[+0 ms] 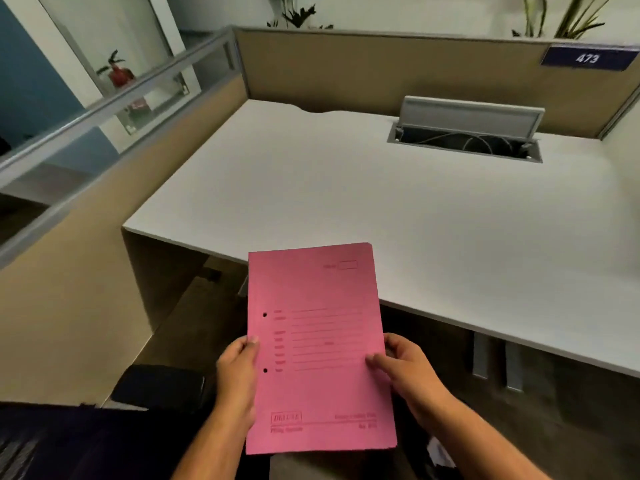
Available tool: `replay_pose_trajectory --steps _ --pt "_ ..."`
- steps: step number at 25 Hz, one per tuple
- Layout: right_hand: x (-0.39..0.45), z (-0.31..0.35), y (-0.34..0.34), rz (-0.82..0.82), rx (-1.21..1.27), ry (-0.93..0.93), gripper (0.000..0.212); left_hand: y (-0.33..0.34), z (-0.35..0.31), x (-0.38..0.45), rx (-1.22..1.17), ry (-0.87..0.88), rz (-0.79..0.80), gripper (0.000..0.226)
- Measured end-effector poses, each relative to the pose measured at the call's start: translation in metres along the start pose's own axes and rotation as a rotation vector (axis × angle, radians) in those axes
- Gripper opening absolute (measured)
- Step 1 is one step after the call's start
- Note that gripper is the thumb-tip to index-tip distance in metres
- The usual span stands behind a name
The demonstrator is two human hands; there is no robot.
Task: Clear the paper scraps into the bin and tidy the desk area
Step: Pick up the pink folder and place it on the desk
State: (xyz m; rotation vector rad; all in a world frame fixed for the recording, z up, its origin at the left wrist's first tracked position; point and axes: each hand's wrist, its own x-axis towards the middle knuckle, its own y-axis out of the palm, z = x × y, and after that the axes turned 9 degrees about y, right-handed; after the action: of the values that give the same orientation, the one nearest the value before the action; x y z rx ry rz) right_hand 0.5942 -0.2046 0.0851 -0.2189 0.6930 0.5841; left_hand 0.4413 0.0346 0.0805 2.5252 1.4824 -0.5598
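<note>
A pink file folder point(318, 341) with printed lines and two punched holes is held flat in front of me, its far end over the near edge of the white desk point(346, 188). My left hand point(237, 370) grips the folder's left edge, thumb on top. My right hand point(403, 367) grips its right edge, thumb on the cover. A white paper scrap point(439, 453) lies on the floor low at the right, partly hidden by my right forearm. No bin is in view.
An open cable hatch point(465, 142) with a raised grey lid sits in the desk's far right. Tan partition panels point(381, 71) wall the back and left; a sign point(588, 58) reads 473. A dark chair armrest point(159, 384) is at lower left.
</note>
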Motion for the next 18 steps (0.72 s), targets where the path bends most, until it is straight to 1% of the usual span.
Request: replay_pose_trajectory --steps 3,7,10,14,18 --pt "0.015 0.035 -0.039 0.037 -0.07 -0.021 0.017 0.047 -0.029 0.019 -0.038 0.039 -0.048 0.02" --pt "0.028 0.065 -0.075 0.044 -0.126 -0.03 0.025 0.093 -0.059 0.043 -0.055 0.07 -0.063 0.02" --pt "0.037 0.076 -0.088 0.03 -0.183 -0.026 0.033 0.118 -0.078 0.056 -0.056 0.091 -0.031 0.021" --pt "0.056 0.095 -0.096 -0.024 -0.257 -0.085 0.039 0.141 -0.094 0.073 -0.044 0.137 -0.018 0.021" --pt "0.085 0.122 -0.098 -0.057 -0.247 -0.109 0.041 0.165 -0.107 0.108 -0.046 0.156 -0.027 0.008"
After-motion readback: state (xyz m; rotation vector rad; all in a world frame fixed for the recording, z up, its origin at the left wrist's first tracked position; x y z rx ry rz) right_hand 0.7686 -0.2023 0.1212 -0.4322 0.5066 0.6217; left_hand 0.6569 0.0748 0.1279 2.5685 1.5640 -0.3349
